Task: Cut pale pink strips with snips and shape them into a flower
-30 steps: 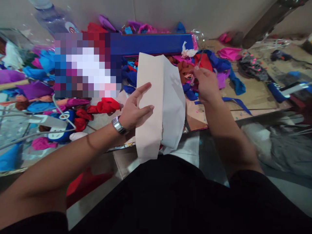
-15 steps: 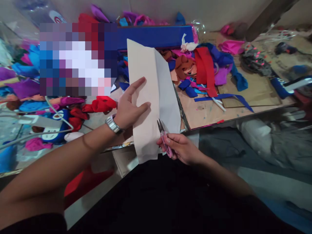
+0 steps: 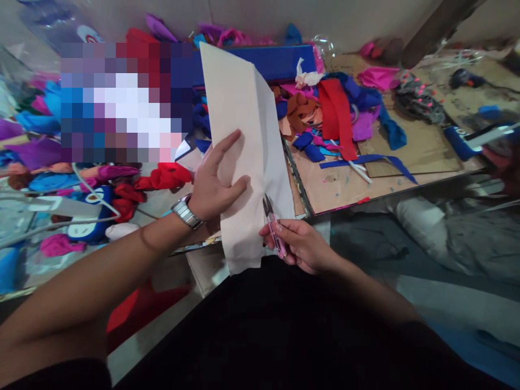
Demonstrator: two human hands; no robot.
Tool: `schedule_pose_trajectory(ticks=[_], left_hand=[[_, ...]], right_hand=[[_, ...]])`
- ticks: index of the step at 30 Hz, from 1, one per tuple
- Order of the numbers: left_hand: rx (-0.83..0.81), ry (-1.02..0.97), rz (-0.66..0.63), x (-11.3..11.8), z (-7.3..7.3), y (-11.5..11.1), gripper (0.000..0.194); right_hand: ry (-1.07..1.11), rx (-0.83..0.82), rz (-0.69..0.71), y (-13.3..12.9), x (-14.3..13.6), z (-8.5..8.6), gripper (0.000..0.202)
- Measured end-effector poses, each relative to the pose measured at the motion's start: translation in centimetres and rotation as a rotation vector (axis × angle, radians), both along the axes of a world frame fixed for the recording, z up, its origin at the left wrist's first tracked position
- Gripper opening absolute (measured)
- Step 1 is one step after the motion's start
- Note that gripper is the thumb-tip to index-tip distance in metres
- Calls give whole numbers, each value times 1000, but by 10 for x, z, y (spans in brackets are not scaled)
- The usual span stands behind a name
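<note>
A long cream sheet [image 3: 238, 114], paper or stiff cloth, lies over the table edge toward my black-clothed lap. A lengthwise crease runs down it, and a paler layer [image 3: 276, 157] shows on its right side. My left hand [image 3: 217, 184] rests on the sheet, thumb and index finger spread apart; its other fingers are partly hidden. Pink-handled thread snips [image 3: 277, 238] are gripped in my right hand [image 3: 300, 244], below the sheet's middle. Their dark blades point up and away from me, at the crease, with the tips slightly apart.
Coloured cloth scraps [image 3: 309, 114] are heaped right of the sheet, more [image 3: 162, 176] on the left. A blue box [image 3: 284, 62] stands behind. A blue-and-white clothes iron [image 3: 91, 216] with a cord sits at left. A glue gun [image 3: 465, 78] lies at far right.
The cream sheet has slid a little away from me, its far end now reaching further over the blue box. My left hand has stayed nearly in place; the snips' blades have shifted slightly.
</note>
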State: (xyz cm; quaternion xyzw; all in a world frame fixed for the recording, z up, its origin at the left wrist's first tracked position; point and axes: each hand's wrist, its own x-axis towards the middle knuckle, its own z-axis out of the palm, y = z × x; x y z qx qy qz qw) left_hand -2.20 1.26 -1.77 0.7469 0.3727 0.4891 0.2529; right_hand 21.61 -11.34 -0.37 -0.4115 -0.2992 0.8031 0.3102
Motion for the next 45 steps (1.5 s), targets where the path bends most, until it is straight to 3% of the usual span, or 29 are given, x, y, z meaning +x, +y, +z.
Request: schedule_pose_trajectory(ticks=[10,20,29,45], left_hand=[[-85,-37,-56,-1,-7,9,88],[-119,-89,-85,1,-7,7,86],[-159,-77,-63,1,-12,8,89],[-137,-80,-88,1,-9,7,86]], right_hand=[[-2,41,-2,-1,-2,0,41],[-45,115,93,3,4,2,34],[-54,142,62,-1,4,8,31],[-62,157,36,2,1,3,32]])
